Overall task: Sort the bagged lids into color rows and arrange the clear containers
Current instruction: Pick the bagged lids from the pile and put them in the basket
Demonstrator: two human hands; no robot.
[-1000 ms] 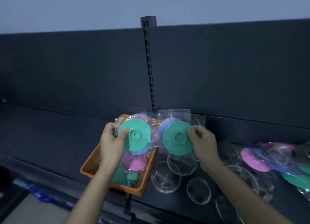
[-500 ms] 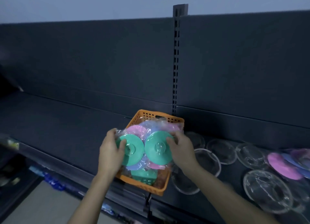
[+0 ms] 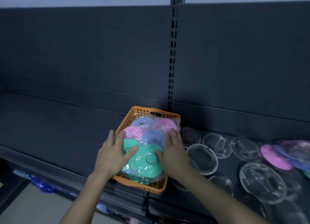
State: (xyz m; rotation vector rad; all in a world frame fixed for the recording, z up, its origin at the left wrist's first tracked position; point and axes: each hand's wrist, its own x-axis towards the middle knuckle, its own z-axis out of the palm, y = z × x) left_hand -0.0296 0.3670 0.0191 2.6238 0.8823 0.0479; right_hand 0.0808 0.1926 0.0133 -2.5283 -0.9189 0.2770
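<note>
An orange perforated basket (image 3: 127, 117) stands on the dark shelf and holds two clear bags of round lids side by side. The left bag (image 3: 132, 133) shows blue, pink and green lids; the right bag (image 3: 151, 163) shows pink, blue and green lids. My left hand (image 3: 113, 154) lies flat on the left bag with fingers spread and thumb on its green lid. My right hand (image 3: 174, 152) lies flat on the right bag's right edge, thumb on its green lid. Several clear round containers (image 3: 202, 159) lie on the shelf to the right of the basket.
More bagged lids (image 3: 276, 157), pink and blue, lie at the far right of the shelf (image 3: 50, 131). A slotted upright (image 3: 172, 56) runs up the dark back panel behind the basket. Blue packets (image 3: 42, 184) sit on a lower level at the left.
Both bags went from held up above the basket to lying flat inside it. My fingers have straightened from gripping the bags to resting flat on them.
</note>
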